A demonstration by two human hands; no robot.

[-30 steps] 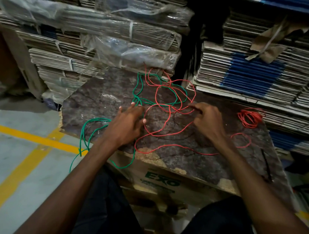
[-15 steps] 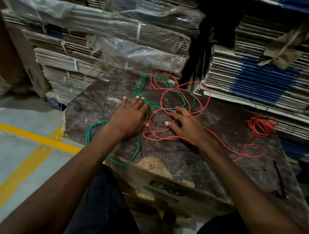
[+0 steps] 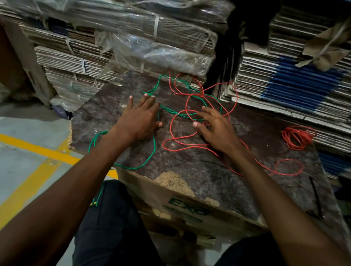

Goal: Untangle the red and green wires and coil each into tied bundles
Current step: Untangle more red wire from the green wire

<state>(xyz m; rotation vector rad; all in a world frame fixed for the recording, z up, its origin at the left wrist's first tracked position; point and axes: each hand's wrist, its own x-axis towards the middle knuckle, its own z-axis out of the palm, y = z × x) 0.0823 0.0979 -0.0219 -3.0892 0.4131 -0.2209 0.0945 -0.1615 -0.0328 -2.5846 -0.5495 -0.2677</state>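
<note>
**Fingers spread over the tangle**

Fingers (image 3: 146, 99) of the left hand (image 3: 139, 119) lie splayed and flat, palm down, on the green wire (image 3: 154, 150), gripping nothing. Right hand (image 3: 216, 129) hovers palm down with its fingers loosely curled and open over the red wire (image 3: 174, 150); whether the tips touch a strand cannot be told.

Both wires lie on the bench (image 3: 199, 173). Red and green loops cross one another in a knot at the far side, between and beyond the hands. From under the left hand the green wire curves toward the near edge, loops off the left side, and its end hangs down by the dark trouser leg (image 3: 113, 221). Red strands run under the right wrist to a loose loop on the right. Well apart, at the far right, sits a small red coil (image 3: 296, 137).

Both forearms reach forward from the lower corners, bare, converging toward the tangle. Stacks of flattened cardboard (image 3: 296, 86) stand behind the bench.
</note>
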